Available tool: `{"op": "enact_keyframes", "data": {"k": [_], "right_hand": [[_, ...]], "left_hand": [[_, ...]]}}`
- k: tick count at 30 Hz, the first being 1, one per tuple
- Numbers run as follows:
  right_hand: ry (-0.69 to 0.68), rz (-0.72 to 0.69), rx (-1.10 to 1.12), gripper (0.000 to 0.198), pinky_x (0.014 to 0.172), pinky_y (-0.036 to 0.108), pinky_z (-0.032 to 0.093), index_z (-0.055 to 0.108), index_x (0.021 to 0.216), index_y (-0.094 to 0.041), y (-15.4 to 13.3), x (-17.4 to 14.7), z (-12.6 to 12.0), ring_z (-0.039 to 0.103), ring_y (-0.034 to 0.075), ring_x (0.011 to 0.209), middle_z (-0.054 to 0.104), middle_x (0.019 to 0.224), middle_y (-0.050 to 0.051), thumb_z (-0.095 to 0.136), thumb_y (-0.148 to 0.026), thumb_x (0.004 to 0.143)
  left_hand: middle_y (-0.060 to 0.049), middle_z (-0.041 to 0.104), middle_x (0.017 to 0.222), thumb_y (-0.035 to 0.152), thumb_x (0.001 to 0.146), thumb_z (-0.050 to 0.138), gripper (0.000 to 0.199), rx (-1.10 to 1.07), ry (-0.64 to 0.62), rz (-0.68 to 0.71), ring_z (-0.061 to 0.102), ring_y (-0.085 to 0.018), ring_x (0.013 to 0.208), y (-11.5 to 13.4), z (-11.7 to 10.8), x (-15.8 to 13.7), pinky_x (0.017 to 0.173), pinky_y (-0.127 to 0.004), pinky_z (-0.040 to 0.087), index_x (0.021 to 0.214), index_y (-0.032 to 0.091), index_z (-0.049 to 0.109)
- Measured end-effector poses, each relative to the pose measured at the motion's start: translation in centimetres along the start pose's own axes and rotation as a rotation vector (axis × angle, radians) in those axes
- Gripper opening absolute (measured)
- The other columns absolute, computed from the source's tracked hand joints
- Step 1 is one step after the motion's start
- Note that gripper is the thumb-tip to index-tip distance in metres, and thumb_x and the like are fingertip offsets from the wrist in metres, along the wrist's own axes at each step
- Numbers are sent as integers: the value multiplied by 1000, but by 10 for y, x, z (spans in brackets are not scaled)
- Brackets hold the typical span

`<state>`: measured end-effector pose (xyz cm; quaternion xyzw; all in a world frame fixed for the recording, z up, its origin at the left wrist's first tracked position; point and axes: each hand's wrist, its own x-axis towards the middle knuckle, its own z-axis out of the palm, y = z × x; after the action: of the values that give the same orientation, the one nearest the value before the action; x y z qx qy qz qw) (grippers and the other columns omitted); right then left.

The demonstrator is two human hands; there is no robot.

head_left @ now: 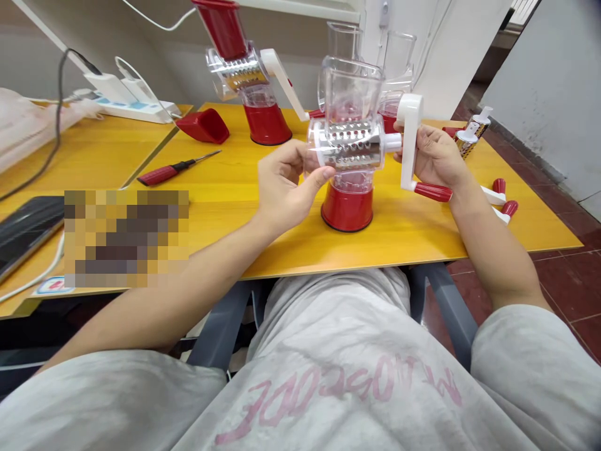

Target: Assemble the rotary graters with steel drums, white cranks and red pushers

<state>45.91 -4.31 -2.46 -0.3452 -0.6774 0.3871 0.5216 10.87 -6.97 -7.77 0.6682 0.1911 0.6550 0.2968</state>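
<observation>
A rotary grater (348,210) stands upright on the table, with a red base, a clear body and a metal drum (352,145) inside. My left hand (286,188) grips the left end of its clear housing, thumb across the front. At the right side, my right hand (436,150) holds a white crank handle (411,134) with a red grip, close to the white shaft that sticks out of the drum. Whether the crank is seated on the shaft I cannot tell. The right fingers are partly hidden behind the crank.
Behind stands another red-and-clear grater (267,124), beside a red food pusher (205,125). A screwdriver (173,169) lies at left, near a power strip (134,106) and a phone (28,225). More metal drums (467,139) and crank handles (507,210) are at right.
</observation>
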Motion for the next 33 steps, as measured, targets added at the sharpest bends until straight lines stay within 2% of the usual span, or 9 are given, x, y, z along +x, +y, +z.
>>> {"op": "enact_keyframes", "data": {"k": [3,6,9,12,17,20,23,26,33], "right_hand": [[8,24,170,72,96,55,84,80,118,-33,5,-1,-2,94,35,115,93,118,7,100,-100,97],[44,82,291,72,92,53,82,73,117,-35,7,0,1,89,29,100,91,113,2,99,-99,98],[65,102,201,82,78,49,74,68,114,-36,6,2,6,78,27,81,83,96,0,90,-112,94],[36,123,101,86,70,46,63,68,115,-36,-1,-1,11,74,28,79,77,92,1,77,-119,94],[-76,108,266,75,69,42,60,74,126,-35,-14,-20,29,64,22,74,79,100,0,103,-95,92],[-165,113,315,77,66,41,62,73,132,-33,-18,-30,41,65,20,70,79,99,0,106,-92,93],[-297,152,301,80,63,39,63,71,130,-32,-19,-34,48,68,21,68,77,95,-1,106,-94,94],[-440,173,329,77,60,33,60,70,128,-29,-15,-34,49,68,18,66,79,94,0,108,-89,97],[-611,-45,352,57,68,25,61,70,135,-22,-1,-26,48,71,13,70,82,100,1,100,-67,118]], "left_hand": [[-5,75,94,96,91,109,73,39,57,-3,81,-33,109,-6,-10,9,101,-48,68,102,32,77],[-5,71,95,105,87,104,81,65,59,-27,80,-35,113,-13,-17,18,102,-49,65,101,32,70],[-6,72,97,110,84,101,86,60,56,-32,79,-36,119,-21,-21,23,103,-50,63,102,32,68],[-6,74,100,114,85,99,92,58,51,-36,79,-36,127,-27,-26,26,106,-50,62,105,30,68],[1,68,99,125,85,81,108,172,-22,-139,74,-25,143,-26,-40,35,119,-45,58,110,23,56],[4,68,96,126,75,85,113,193,-38,-194,74,-21,139,-29,-46,39,117,-42,59,109,23,54],[0,76,98,118,70,104,106,44,3,-155,80,-26,128,-43,-49,41,113,-45,65,105,27,64],[-4,81,100,98,72,118,86,-107,27,-130,83,-31,115,-62,-52,43,112,-47,69,102,31,74],[-7,86,108,85,85,116,67,-212,-68,-101,91,-35,120,-71,-59,44,119,-50,74,109,30,85]]}}
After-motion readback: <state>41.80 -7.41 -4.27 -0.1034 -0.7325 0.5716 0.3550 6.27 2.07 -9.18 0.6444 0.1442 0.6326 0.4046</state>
